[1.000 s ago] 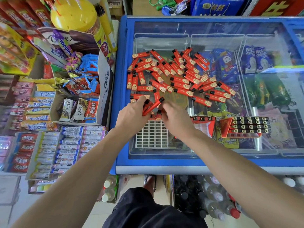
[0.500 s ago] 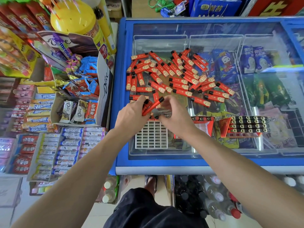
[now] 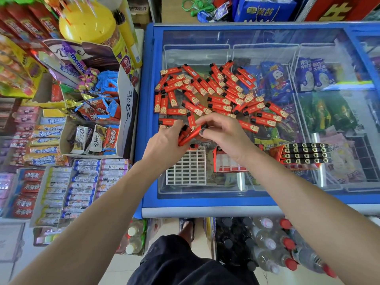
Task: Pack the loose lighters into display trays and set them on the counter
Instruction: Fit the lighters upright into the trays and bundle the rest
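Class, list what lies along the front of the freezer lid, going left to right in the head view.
White grid tray → red display box → filled tray of black-topped lighters.

Small shop: glass-top ice-cream freezer [image 3: 257, 200], candy display boxes [image 3: 61, 182], bottled drinks [image 3: 273, 243] on floor.

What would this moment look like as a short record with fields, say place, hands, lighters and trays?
place: shop, glass lid of a blue chest freezer
left hand: grips a bundle of red lighters
right hand: fingers pinch the black top end of that bundle
loose lighters: red pile scattered on the glass beyond the hands
white grid tray: below the hands, its visible slots unfilled
filled tray: to the right, rows of black lighter tops
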Available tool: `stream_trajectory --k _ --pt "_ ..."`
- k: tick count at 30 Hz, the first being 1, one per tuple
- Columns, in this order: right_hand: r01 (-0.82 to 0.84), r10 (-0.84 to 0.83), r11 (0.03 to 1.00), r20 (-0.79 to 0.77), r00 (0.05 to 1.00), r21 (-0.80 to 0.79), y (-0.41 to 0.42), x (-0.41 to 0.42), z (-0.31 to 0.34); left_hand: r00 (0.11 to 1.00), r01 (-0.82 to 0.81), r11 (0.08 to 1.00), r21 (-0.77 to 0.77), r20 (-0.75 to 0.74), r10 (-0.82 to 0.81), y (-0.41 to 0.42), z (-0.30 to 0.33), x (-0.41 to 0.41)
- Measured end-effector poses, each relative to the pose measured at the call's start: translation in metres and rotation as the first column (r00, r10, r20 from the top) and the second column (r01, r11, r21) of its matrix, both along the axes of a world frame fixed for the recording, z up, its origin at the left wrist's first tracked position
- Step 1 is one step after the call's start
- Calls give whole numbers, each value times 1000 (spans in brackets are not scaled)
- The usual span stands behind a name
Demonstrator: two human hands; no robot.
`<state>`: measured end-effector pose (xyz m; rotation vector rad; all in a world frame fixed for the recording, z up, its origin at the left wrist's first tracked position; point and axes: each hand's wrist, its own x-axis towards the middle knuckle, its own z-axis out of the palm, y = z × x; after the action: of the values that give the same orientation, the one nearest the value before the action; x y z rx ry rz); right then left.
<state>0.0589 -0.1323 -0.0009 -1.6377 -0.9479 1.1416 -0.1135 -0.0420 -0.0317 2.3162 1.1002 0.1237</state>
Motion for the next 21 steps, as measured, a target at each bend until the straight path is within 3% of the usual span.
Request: stream_trajectory --k 4,9,15,21 --pt "37 -39 998 33 999 48 -1 0 3 1000 -18 1000 1 -3 18 1 0 -1" --pt "64 -114 990 439 891 127 -6 12 -11 995 -80 997 14 -60 80 8 0 -7" --pt "-111 42 992 660 750 63 -10 16 -17 991 -87 996 23 -105 89 7 1 -4" --pt "-257 255 959 751 609 -118 -9 4 -34 988 -82 996 22 -126 84 7 -2 -2"
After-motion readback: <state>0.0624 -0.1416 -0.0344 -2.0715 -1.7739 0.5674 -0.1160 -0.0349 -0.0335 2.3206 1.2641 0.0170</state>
